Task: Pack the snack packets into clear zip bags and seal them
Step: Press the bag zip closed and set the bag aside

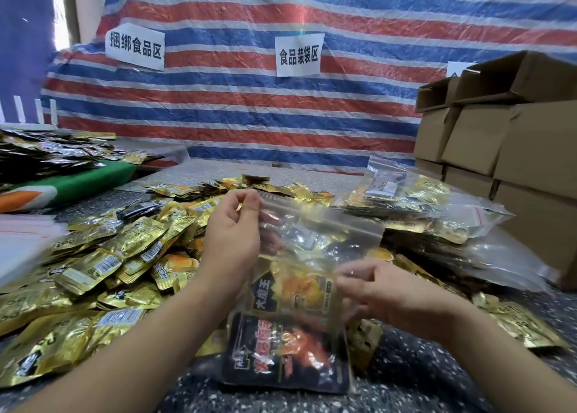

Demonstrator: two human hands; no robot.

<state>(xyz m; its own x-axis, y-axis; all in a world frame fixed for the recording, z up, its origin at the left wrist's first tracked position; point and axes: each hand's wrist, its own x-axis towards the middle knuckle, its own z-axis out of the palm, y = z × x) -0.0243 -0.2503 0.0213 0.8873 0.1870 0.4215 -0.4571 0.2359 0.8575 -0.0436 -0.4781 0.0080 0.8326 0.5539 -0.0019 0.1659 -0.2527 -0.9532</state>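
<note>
Bare forearms — no sleeves.

Paper signs on the striped tarp (pixel 343 106) read 捆绑食品区 (pixel 135 46) and 食品装袋区 (pixel 298 55).

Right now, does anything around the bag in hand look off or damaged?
Nothing looks damaged. The clear zip bag is held tilted between the left hand and right hand, with a black packet and a gold packet inside. Loose packets lie in an untidy heap.
</note>
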